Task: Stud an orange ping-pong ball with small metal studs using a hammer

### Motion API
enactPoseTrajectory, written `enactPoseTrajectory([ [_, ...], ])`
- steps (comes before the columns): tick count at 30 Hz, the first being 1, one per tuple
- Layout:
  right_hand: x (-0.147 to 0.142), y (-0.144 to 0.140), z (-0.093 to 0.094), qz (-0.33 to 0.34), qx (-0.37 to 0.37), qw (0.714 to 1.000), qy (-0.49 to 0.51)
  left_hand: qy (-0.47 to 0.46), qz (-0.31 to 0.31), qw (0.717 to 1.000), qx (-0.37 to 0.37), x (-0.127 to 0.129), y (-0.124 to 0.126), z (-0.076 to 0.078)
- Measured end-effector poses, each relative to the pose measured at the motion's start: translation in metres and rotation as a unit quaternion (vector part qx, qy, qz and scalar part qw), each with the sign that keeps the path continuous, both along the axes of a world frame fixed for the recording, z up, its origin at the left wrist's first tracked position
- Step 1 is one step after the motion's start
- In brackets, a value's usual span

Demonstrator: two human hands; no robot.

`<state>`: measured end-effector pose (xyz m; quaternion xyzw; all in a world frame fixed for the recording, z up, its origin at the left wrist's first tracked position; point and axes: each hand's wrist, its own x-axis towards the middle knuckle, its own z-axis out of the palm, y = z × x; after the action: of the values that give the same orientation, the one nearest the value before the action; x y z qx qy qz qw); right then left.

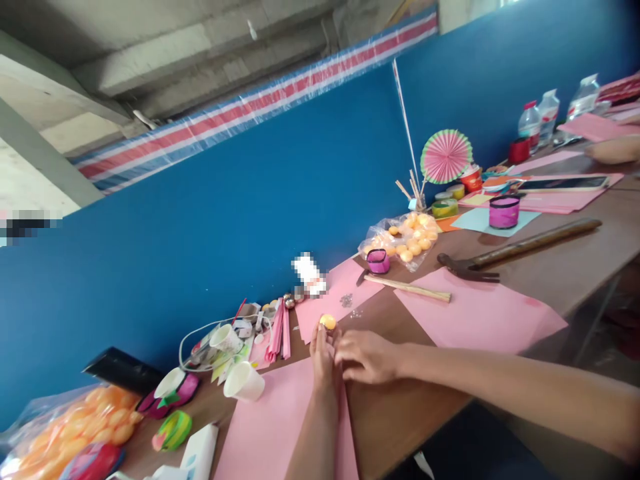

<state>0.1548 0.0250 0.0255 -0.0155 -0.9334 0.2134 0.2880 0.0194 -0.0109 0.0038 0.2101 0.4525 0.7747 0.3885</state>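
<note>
While the left hand (324,352) pinches a small yellow ball (328,322) at its fingertips, holding it up just off a pink paper sheet (280,427), the right hand (367,357) lies close against it, fingers curled inward and touching the left, apparently to steady the ball; whether the right hand grips anything of its own cannot be told from this angle. Both forearms reach across a brown table (400,413) set against a blue partition (225,200), and the ball sits at the near middle of the table, between the two hands and above the paper's far edge. Supplies lie spread within reach, seemingly so the work can draw on them: a white paper cup (244,381) on its side just left of the hands, a bundle of pink paper strips (278,333) behind it, and a clear bag of yellow balls (407,240) farther along the table. A hammer (520,251) and a thin wooden stick (407,287) rest apart from the hands on the right, the stick across another pink sheet. A folded paper fan (446,156) stands upright on a stick near the wall, likely a finished piece kept out of the way. Another bag of orange balls (65,427) sits at the near left corner, and water bottles (547,117) stand at the far end.
</note>
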Motion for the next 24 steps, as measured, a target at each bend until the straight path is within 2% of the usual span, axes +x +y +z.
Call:
enactPoseTrajectory([
  [3, 0.000, -0.014, -0.004, 0.021, 0.059, 0.997, -0.038, -0.065, -0.005, 0.998, -0.001, -0.003, -0.002, 0.002],
  [13, 0.009, -0.020, -0.011, 0.027, 0.091, 0.991, -0.092, -0.152, -0.001, 0.988, -0.021, -0.002, -0.007, 0.010],
  [17, 0.011, -0.026, -0.013, 0.019, 0.094, 0.989, -0.110, -0.201, -0.035, 0.979, -0.006, -0.009, -0.009, 0.007],
  [20, 0.011, -0.029, -0.013, 0.017, 0.086, 0.990, -0.106, -0.200, -0.050, 0.979, -0.001, -0.015, -0.013, 0.007],
  [24, 0.012, -0.030, -0.013, 0.050, 0.073, 0.991, -0.101, -0.175, -0.056, 0.983, -0.006, -0.023, -0.017, 0.017],
])
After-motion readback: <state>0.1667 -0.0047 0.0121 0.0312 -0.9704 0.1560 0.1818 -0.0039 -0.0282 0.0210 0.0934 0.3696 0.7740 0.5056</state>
